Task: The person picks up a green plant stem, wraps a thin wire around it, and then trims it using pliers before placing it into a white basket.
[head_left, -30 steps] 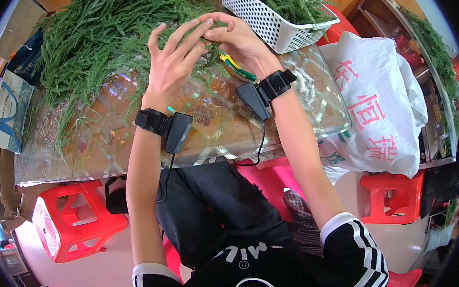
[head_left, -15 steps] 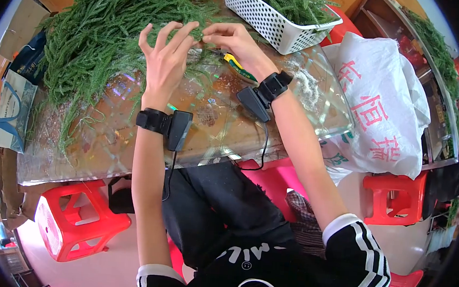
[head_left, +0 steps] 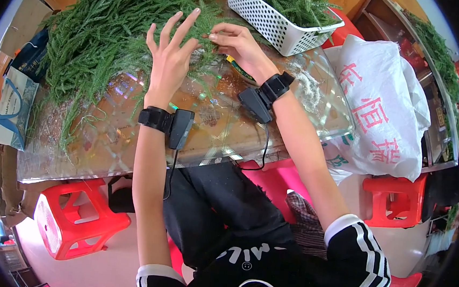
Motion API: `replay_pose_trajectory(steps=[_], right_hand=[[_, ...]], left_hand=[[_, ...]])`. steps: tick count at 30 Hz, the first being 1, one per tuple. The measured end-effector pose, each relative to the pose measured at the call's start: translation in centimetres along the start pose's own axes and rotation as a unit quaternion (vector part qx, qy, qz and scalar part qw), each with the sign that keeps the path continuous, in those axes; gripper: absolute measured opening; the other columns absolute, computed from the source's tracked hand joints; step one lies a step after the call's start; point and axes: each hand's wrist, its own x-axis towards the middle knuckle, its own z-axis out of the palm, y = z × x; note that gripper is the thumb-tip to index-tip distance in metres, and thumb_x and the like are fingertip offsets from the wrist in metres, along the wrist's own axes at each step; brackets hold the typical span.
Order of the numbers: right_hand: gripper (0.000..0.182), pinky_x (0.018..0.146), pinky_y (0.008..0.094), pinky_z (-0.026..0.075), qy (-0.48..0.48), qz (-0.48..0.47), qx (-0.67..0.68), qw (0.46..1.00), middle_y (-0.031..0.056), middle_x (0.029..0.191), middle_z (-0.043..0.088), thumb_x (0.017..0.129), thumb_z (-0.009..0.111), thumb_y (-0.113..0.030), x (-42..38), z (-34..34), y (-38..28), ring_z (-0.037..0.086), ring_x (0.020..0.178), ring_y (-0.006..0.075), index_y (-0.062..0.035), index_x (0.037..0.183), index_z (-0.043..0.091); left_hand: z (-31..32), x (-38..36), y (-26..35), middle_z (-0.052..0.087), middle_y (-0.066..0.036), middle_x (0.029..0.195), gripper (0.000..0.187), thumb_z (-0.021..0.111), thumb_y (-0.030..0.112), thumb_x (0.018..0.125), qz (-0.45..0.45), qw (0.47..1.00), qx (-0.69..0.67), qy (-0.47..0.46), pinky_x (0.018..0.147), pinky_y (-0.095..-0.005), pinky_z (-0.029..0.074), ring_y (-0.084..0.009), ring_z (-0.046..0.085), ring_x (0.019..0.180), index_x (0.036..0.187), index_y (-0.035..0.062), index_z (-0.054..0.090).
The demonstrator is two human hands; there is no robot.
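Note:
My left hand [head_left: 171,63] is over the table, its fingers spread apart, beside a large heap of green artificial pine sprigs [head_left: 91,51]. No object shows in its grip. To its right, my right hand [head_left: 242,48] is closed in a pinch, thumb against forefinger, on the thin brownish stem end of a green sprig [head_left: 206,36]. The rest of that sprig blends into the greenery behind. A yellow and dark-green object with lettering [head_left: 239,69] lies under my right hand, partly covered by it. Both wrists wear black strapped devices.
A white perforated basket [head_left: 281,31] with more sprigs stands at the back right of the plastic-covered table [head_left: 208,136]. A white sack with red characters [head_left: 378,109] bulges at the right edge. A paper bag [head_left: 14,107] is at left; red stools [head_left: 81,218] stand below.
My left hand's fingers have spread wider and its forefinger has moved up, away from the right hand's fingertips. My right hand has shifted slightly right, still pinching.

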Motion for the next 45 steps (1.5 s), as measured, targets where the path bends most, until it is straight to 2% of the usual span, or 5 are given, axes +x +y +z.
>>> replay_pose_trajectory(steps=[28,31,35,39,45], right_hand=[[0.017,0.049,0.0229,0.041,0.029,0.157,-0.184,0.97,0.0012,0.085,0.059,0.086,0.057,-0.02,-0.1,0.8,-1.8,0.055,0.068,0.008,-0.0082,0.097,0.052],[0.023,0.049,0.0242,0.04,0.126,-0.079,-0.584,0.798,0.003,0.083,0.061,0.086,0.058,-0.026,0.2,1.2,-1.6,0.056,0.061,0.0106,-0.0061,0.098,0.056],[0.025,0.049,0.0237,0.039,0.15,-0.328,-0.611,0.704,0.0013,0.077,0.061,0.083,0.062,-0.025,0.5,0.4,-1.2,0.053,0.057,0.0084,-0.0041,0.096,0.058],[0.026,0.052,0.0218,0.037,0.057,-0.149,-0.378,0.912,-0.0008,0.077,0.057,0.078,0.068,-0.021,-0.2,1.1,-1.4,0.048,0.06,0.0054,-0.0055,0.097,0.058],[0.03,0.054,0.0249,0.04,0.068,-0.172,-0.339,0.923,0.0009,0.07,0.056,0.07,0.073,-0.024,-0.5,1.4,-1.2,0.049,0.059,0.008,-0.0081,0.09,0.057]], left_hand=[[0.2,-0.6,-0.9,0.06,0.005,0.102,0.008,0.056,0.01,0.081,0.022,0.996,0.043,-0.071,0.099,-0.0477,0.022,-0.0169,0.051,0.098,0.088,0.0091,0.06],[-0.1,-0.2,-0.5,0.06,0.005,0.102,0.007,0.057,0.01,0.081,0.036,0.997,0.048,-0.045,0.099,-0.0471,0.022,-0.0166,0.051,0.096,0.087,0.009,0.06],[-0.1,-0.1,-0.1,0.06,0.008,0.103,0.006,0.059,0.009,0.078,0.055,0.997,0.052,-0.001,0.098,-0.048,0.022,-0.0147,0.051,0.093,0.084,0.0098,0.059],[-0.1,-0.1,-0.2,0.059,0.009,0.106,0.006,0.059,0.009,0.076,0.063,0.996,0.066,0.012,0.098,-0.0484,0.022,-0.0133,0.052,0.091,0.082,0.0098,0.059],[-0.1,-0.2,-0.4,0.059,0.01,0.107,0.006,0.059,0.009,0.076,0.065,0.995,0.081,0.009,0.097,-0.0481,0.022,-0.0132,0.052,0.09,0.081,0.0097,0.059]])
